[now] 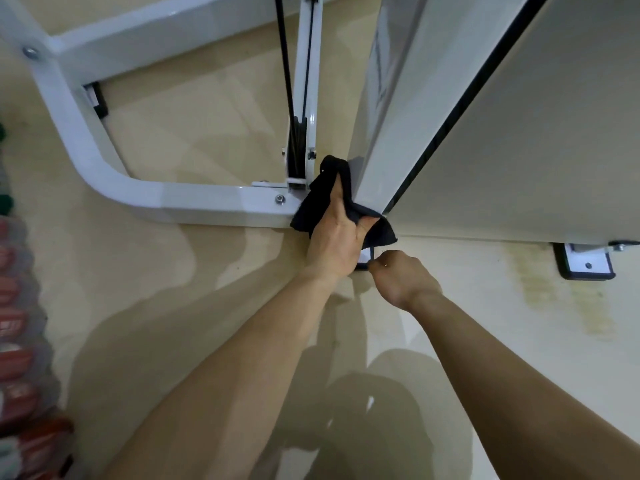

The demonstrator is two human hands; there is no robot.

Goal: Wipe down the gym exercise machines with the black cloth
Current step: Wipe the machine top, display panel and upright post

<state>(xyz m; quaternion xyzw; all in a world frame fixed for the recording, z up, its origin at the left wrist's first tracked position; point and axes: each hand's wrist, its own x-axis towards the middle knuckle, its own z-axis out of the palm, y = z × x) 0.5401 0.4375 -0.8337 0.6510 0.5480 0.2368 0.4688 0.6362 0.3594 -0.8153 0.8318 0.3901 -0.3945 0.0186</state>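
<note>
Bare forearms nearest, cut off below the elbows. Beyond them, white machine frame [194, 202], its top out of view, foot partly hidden. Black cloth [332, 202], dark, crumpled, long axis running upward, pressed to the frame's lower corner. Left hand [337, 237] clasped over cloth, fingers hidden. Right hand [403, 277] curled; pinch unclear.

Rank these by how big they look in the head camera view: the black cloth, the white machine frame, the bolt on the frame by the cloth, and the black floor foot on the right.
1. white machine frame
2. black cloth
3. black floor foot
4. bolt

Apparent size only.
</note>
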